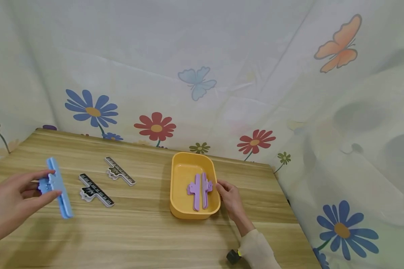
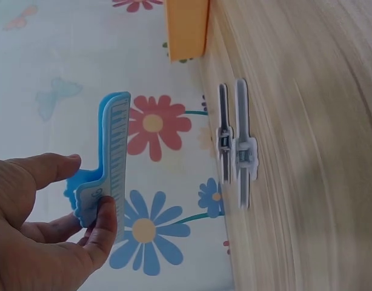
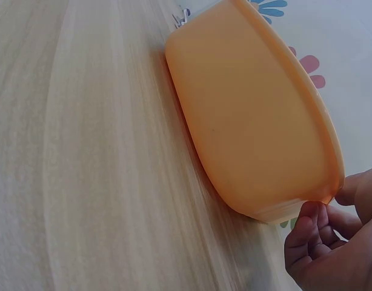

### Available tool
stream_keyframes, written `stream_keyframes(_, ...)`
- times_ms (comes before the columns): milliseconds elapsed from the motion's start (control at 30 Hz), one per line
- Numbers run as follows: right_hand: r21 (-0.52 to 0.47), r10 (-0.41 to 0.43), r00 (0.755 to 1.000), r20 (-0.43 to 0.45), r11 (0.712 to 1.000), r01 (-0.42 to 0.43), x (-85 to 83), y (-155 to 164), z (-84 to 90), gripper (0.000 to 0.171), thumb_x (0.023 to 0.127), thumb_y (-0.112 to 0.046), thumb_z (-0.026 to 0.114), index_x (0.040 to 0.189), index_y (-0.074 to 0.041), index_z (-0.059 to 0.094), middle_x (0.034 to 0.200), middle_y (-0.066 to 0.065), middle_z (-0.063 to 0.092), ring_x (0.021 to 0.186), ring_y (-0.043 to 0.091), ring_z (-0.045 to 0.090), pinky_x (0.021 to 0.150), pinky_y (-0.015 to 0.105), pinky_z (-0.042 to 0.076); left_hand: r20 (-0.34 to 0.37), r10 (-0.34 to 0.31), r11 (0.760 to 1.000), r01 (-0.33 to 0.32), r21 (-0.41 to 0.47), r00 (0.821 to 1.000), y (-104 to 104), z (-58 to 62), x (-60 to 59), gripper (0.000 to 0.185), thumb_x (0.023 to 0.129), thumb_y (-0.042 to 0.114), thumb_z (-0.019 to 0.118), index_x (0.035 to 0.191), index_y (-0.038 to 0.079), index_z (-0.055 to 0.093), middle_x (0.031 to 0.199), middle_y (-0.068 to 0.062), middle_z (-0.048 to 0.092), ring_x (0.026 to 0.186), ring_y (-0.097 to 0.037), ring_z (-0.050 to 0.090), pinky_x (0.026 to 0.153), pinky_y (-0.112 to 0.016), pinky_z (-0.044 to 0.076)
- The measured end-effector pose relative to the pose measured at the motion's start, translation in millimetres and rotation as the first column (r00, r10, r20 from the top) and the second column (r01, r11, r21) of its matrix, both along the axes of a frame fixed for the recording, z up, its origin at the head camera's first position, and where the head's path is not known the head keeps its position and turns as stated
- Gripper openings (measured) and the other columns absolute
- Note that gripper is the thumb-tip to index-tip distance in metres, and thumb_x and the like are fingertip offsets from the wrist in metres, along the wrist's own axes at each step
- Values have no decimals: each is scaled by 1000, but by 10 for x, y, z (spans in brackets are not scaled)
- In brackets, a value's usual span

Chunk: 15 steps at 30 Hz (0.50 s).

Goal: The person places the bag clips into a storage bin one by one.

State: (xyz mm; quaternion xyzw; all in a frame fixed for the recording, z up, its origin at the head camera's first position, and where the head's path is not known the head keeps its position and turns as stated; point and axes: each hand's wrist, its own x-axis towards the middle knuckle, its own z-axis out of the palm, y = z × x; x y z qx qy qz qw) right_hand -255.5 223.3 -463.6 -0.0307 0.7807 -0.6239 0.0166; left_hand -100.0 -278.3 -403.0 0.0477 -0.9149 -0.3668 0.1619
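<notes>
The left hand [image 1: 11,203] pinches a blue clip [image 1: 58,188] between thumb and fingertips, holding it just above the wooden table [image 1: 138,231]; in the left wrist view the blue clip [image 2: 107,167] stands clear of the tabletop, with the thumb on one side of its grip and a finger on the other. Just to the right of that hand lie two black ruler-marked clips [image 1: 95,190], near each other on the table. Further right, well apart from the left hand, sits a yellow tray [image 1: 180,179] holding two purple clips [image 1: 199,190] side by side. The right hand [image 1: 230,198] rests against the tray's right rim, fingers curled and touching its edge; the right wrist view shows the fingertips [image 3: 310,221] at the tray's lip.
</notes>
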Motion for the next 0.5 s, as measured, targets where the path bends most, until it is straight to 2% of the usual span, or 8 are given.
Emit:
stream_keyframes(100, 5, 3, 1000, 0, 1000, -3, 9, -2, 12, 38, 107, -11, 57, 137, 12, 59, 124, 26, 66, 96, 17, 66, 73, 23, 54, 43, -9, 1000, 10, -22, 999, -7, 36, -4, 61, 94, 11, 77, 136, -22, 48, 116, -41, 51, 92, -54, 65, 59, -38, 58)
stream_keyframes(200, 5, 11, 1000, 9, 1000, -11, 14, -4, 43, 37, 107, -10, 56, 137, 13, 58, 124, 27, 66, 97, 18, 66, 74, 23, 55, 70, 7, 999, -4, -50, 998, 12, 68, -10, 63, 94, 16, 78, 137, -19, 50, 114, -39, 50, 91, -53, 66, 61, -45, 59)
stream_keyframes(333, 15, 24, 999, 27, 1000, -24, 14, -10, 98, 36, 107, -6, 55, 136, 15, 57, 124, 31, 64, 98, 22, 66, 75, 25, 55, 99, 11, 997, -4, -74, 995, 53, 113, -29, 66, 94, 20, 78, 138, -19, 49, 114, -39, 49, 92, -53, 66, 62, -47, 59)
stream_keyframes(500, 18, 16, 999, 34, 1000, -17, 11, -6, 83, 36, 107, -6, 55, 136, 14, 57, 124, 30, 64, 98, 22, 65, 75, 25, 55, 114, -59, 994, 68, -83, 992, 81, 191, -79, 69, 95, 28, 77, 137, -20, 49, 117, -39, 55, 94, -50, 68, 63, -44, 60)
